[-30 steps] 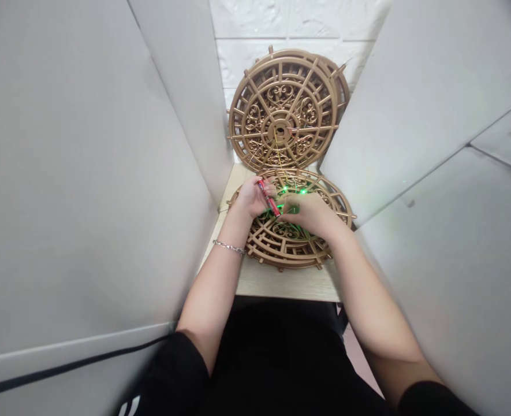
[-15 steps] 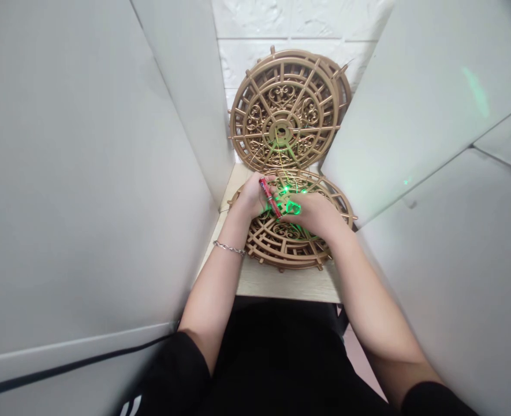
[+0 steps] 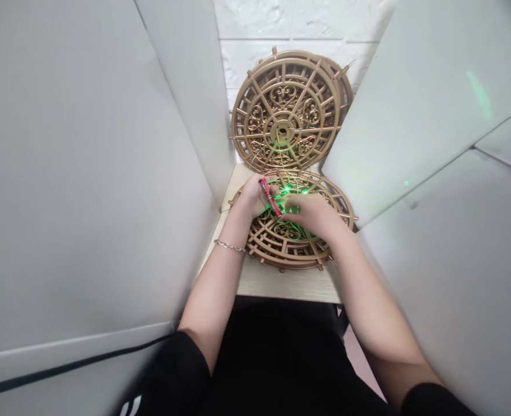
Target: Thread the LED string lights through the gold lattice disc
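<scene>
My left hand (image 3: pixel 250 197) is closed around two slim red batteries (image 3: pixel 264 188), which lie end to end at a slant. The fingers of my right hand (image 3: pixel 316 212) are pinched at the lower end of the red batteries, with thin wire there. Beneath both hands lies a stack of gold openwork wheels (image 3: pixel 287 249) with short pegs round the rim. Small green lights (image 3: pixel 287 189) glow between my hands, and thin yellowish wires (image 3: pixel 281 157) run up from them. The contact at the right fingertips is too small to make out.
More gold wheels (image 3: pixel 283 95) lean upright against the white brick-patterned wall (image 3: pixel 255 20). Pale panels stand close on the left (image 3: pixel 86 173) and right (image 3: pixel 432 231). The light wooden board (image 3: pixel 287 284) carries the flat stack. A black cable (image 3: pixel 77 364) runs along the lower left.
My right fingers have shifted slightly at the lower end of the red batteries, and the green-lit loop beside them no longer shows. The left hand stays nearly still.
</scene>
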Available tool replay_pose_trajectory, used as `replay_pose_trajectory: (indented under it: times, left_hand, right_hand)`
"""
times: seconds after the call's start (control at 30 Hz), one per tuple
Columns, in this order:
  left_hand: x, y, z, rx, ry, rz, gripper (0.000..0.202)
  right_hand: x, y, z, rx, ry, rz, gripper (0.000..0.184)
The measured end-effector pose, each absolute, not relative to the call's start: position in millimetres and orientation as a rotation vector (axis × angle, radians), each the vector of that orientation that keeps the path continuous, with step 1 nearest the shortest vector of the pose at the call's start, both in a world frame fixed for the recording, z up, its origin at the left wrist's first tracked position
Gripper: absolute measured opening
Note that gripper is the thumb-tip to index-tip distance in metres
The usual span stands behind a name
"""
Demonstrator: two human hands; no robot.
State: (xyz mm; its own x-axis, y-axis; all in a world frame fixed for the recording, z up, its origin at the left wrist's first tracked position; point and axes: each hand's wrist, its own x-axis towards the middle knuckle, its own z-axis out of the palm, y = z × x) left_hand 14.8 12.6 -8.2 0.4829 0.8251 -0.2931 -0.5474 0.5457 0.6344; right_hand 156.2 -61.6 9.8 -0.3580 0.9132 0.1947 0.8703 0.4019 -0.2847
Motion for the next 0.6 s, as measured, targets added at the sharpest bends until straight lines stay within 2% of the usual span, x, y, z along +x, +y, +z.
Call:
replay_pose_trajectory:
  times: [0.37, 0.5, 0.6]
  left_hand:
    - [13, 8, -6, 0.394, 0.545, 0.878, 0.026]
    - [12, 9, -7, 0.391, 0.55, 0.871, 0.026]
    - [13, 10, -9, 0.37, 0.559, 0.862, 0.025]
  right_hand:
    - [161, -61, 12, -1.503, -2.154, 0.445, 0.016]
    - [165, -61, 12, -1.526, -2.068, 0.389, 0.027]
    - [166, -63, 13, -1.529, -1.999, 0.382, 0.025]
